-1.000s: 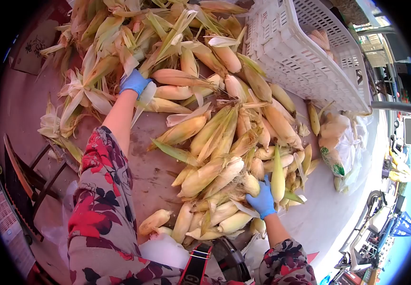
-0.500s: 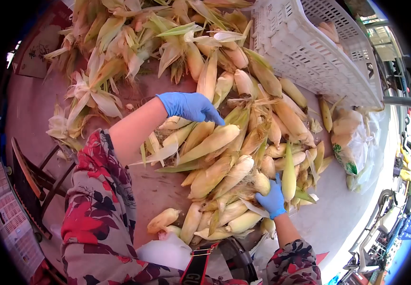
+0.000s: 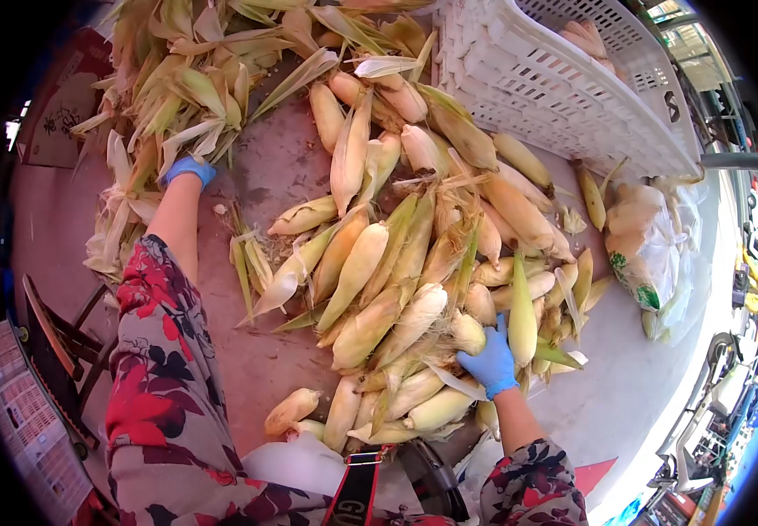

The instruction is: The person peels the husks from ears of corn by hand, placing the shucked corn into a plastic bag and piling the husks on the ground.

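Corn ears (image 3: pixel 379 316), some in pale husk, lie heaped over the middle of the table. My left hand (image 3: pixel 190 169), in a blue glove, is at the lower edge of a pile of loose husks (image 3: pixel 186 88) at the upper left; its fingers are mostly hidden under the leaves. At the lower right of the ears, my right hand (image 3: pixel 491 358), also gloved in blue, rests against one ear (image 3: pixel 467 333) with thumb and fingers spread around its end. A green-husked ear (image 3: pixel 523 320) lies just right of those fingers.
White stacked crates (image 3: pixel 563 96) stand at the upper right, with some items inside. Plastic bags (image 3: pixel 646 245) lie on the right side of the table (image 3: pixel 265 351). A cardboard box (image 3: pixel 59 118) is at the upper left, a wooden chair (image 3: pixel 50 324) at the left.
My left hand has moved from above the corn ears to the husk pile on the upper left. Leaves near the top of the ears have shifted left. My right hand has barely moved.
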The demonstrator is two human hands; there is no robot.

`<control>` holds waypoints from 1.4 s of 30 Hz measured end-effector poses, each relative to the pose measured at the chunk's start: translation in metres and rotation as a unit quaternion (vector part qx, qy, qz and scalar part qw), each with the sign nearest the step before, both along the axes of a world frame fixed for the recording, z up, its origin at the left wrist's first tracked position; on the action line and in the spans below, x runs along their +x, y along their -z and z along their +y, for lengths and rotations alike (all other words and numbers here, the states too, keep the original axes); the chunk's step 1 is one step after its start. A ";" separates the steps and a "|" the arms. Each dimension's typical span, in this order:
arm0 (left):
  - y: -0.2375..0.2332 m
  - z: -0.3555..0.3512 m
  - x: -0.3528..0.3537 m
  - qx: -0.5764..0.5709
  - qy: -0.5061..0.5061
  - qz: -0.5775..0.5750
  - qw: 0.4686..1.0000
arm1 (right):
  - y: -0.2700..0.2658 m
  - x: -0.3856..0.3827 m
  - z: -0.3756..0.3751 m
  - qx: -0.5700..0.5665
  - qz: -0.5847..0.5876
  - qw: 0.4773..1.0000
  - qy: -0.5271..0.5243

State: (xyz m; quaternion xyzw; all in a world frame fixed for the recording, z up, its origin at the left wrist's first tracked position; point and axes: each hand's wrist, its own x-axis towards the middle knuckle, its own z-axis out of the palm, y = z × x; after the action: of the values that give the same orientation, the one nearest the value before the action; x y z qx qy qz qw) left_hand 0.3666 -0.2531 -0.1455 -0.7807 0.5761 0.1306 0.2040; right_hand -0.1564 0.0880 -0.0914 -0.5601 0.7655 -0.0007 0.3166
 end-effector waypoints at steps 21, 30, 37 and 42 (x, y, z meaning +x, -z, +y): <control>-0.052 0.129 -0.286 -0.186 0.116 0.657 0.721 | 0.009 -0.019 0.006 0.085 -0.016 0.994 -0.059; -0.205 0.224 -0.306 -0.054 0.109 0.785 0.607 | -0.169 0.023 -0.107 -0.287 -0.600 0.743 0.080; -0.254 0.225 -0.349 -0.156 0.136 0.680 0.703 | -0.211 0.056 -0.119 -0.418 -0.713 0.546 0.136; -0.241 0.247 -0.386 -0.435 0.214 0.386 0.785 | -0.179 0.029 -0.113 -0.411 -0.678 0.565 0.228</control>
State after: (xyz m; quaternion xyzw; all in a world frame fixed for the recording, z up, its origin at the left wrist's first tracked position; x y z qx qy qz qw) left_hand -0.0192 -0.0058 0.0952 -0.5275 0.7548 0.1098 -0.3742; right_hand -0.1269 -0.0247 0.0873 -0.2712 0.3451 -0.7673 0.4675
